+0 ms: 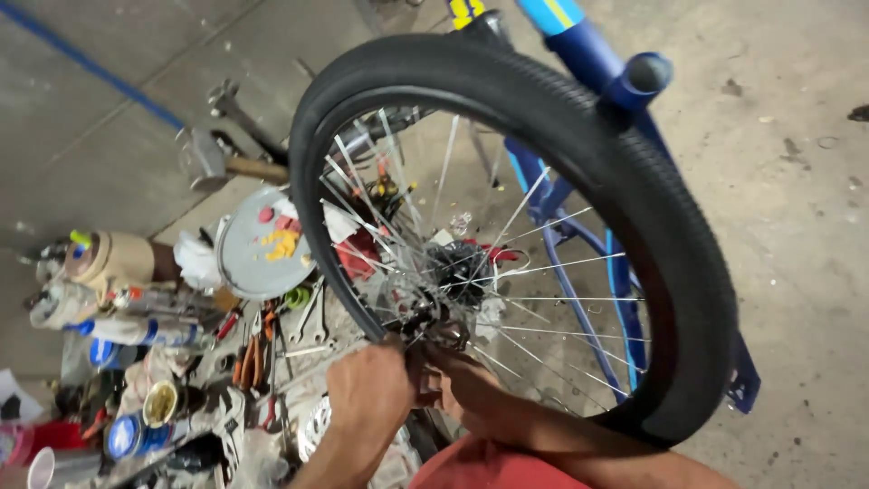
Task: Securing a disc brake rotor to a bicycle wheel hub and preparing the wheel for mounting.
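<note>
A bicycle wheel with a black tyre (634,190) and thin silver spokes fills the middle of the head view, held in a blue bicycle frame (588,50). Its dark hub (457,272) sits near the centre. My left hand (371,389) is closed at the lower edge of the hub, fingers pinched on a small metal part at the axle (434,337). My right hand (471,385) reaches through the spokes from the right and grips the same axle area. What exactly the fingers hold is hidden.
Left of the wheel the concrete floor (797,226) is littered with tools: a hammer (222,163), a round metal lid (258,244) with small parts, pliers and wrenches (262,349), spray cans and tubes (118,299), small tins (136,426).
</note>
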